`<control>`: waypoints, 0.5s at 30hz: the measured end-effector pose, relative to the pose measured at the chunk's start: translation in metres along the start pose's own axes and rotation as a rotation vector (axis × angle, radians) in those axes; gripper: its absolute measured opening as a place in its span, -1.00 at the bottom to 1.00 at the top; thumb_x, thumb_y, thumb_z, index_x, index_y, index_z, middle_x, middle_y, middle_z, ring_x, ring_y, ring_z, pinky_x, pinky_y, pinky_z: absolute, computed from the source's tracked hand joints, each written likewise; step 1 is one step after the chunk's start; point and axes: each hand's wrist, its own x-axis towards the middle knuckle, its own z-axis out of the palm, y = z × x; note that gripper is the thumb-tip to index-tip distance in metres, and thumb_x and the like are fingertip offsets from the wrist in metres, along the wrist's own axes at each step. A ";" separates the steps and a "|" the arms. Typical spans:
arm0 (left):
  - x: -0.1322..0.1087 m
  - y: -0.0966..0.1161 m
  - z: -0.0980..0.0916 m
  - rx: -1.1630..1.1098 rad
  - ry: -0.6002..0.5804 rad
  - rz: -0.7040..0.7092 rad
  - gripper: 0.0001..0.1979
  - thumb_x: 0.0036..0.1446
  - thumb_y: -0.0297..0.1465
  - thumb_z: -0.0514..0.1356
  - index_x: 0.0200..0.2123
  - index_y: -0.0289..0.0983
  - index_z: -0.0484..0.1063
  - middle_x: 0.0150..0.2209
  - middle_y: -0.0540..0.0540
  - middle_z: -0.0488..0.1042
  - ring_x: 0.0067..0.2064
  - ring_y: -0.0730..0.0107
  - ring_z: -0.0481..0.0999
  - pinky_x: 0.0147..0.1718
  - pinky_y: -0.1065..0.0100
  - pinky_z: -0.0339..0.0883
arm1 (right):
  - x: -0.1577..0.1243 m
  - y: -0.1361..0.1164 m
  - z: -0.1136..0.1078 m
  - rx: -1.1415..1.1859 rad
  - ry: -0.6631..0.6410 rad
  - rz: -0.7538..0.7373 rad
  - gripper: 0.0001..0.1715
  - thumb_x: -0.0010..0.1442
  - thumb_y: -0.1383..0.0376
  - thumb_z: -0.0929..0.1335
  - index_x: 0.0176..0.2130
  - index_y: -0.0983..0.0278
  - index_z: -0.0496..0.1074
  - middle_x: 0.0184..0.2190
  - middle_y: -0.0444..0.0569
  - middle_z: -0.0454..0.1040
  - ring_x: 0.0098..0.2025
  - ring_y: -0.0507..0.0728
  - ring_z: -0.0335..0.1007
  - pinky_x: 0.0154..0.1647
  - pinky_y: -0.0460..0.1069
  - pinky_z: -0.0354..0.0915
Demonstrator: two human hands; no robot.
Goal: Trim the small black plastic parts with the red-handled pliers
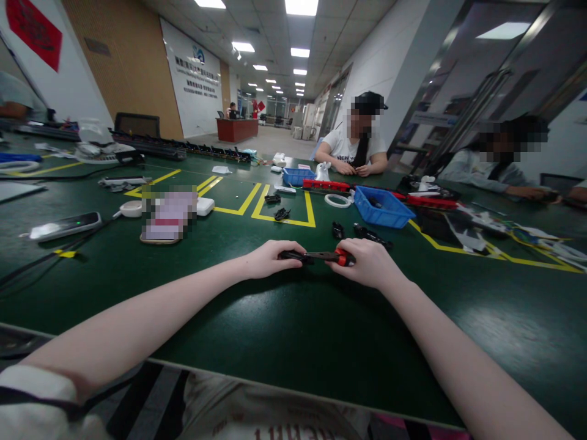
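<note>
Presently, the right hand [367, 263] grips one pair of red-handled pliers [334, 256], partly hiding the handles; the tips reach one black part [296, 256] pinched by the left hand [274, 258], above the green table [284, 330]. Just beyond: two black pieces [338, 230]; farther, two more within yellow tape [312, 211], two blue trays [383, 208].

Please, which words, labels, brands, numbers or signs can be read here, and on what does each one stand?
"NEW Y", the rest hidden or unclear: white shirt of the person opposite.
Wall sign: several lines, too blurred to read.
Red wall hanging: marking not legible.
Wearer's own shirt: large letters, partly cut off, not surely readable.
Phone: screen blurred, unreadable.
Pliers: no readable text.
</note>
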 end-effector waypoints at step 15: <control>0.001 -0.002 0.002 -0.031 0.032 -0.001 -0.84 0.21 -0.37 0.21 -0.17 -0.33 0.47 -0.15 -0.10 0.50 -0.15 0.36 0.49 -0.12 0.34 0.33 | -0.003 0.005 0.006 -0.018 0.139 0.002 -0.66 0.16 0.04 0.35 -0.31 0.28 0.43 -0.35 0.04 0.52 -0.33 0.15 0.43 -0.31 0.01 0.26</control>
